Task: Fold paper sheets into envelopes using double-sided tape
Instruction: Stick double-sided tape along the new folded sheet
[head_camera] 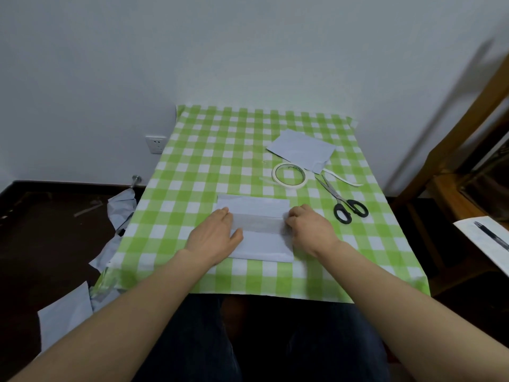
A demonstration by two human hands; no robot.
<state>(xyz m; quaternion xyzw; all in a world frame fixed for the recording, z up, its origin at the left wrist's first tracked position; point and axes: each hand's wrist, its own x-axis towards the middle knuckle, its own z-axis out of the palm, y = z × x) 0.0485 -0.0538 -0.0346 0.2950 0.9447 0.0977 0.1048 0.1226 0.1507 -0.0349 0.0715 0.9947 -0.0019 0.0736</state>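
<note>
A pale blue paper sheet (259,216), folded into bands, lies flat on the green checked tablecloth (209,150) near the front. My left hand (214,238) rests flat on the sheet's left end with its fingers straight. My right hand (308,230) sits at the sheet's right edge with its fingers curled, pinching the folded edge there. A roll of double-sided tape (289,175) lies just beyond the sheet. A second pale blue folded sheet (301,150) lies farther back on the right.
Black-handled scissors (344,202) lie to the right of the tape, beside a loose white tape strip (341,179). Crumpled and flat paper scraps (66,315) litter the dark floor at the left. A wooden chair (454,150) stands at the right, with a pen on paper (490,238).
</note>
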